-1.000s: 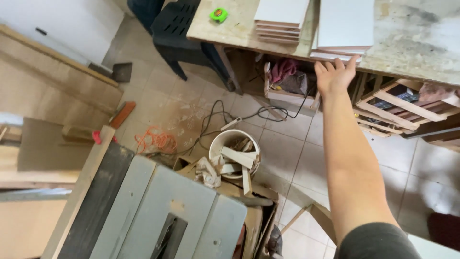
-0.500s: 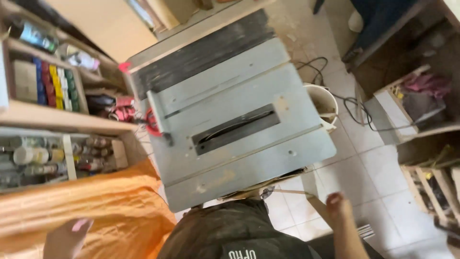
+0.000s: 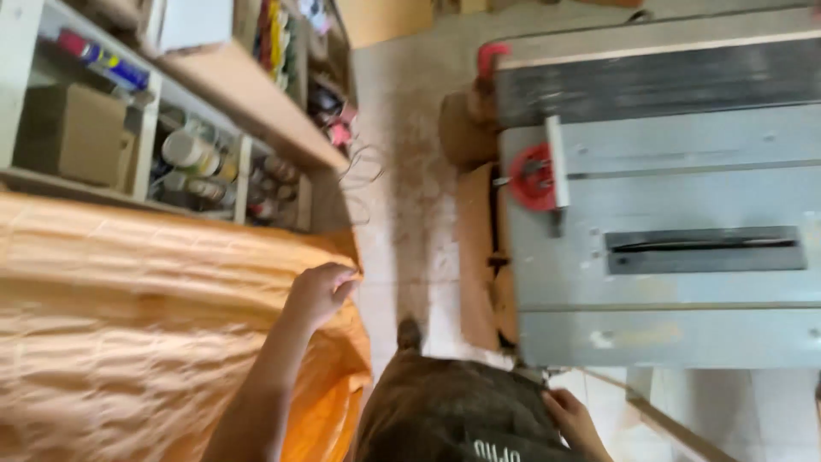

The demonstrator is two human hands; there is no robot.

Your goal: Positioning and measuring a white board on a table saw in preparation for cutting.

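Dusty workshop floor | left hand (image 3: pixel 321 293) pinching orange sheet (image 3: pixel 145 334) corner, sheet running left-right | right hand (image 3: pixel 575 419) loosely curled

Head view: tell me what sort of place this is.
Most likely a woodworking workshop: a grey table saw with a blade slot, wooden shelves crowded with cans and bottles, and a dusty tiled floor.
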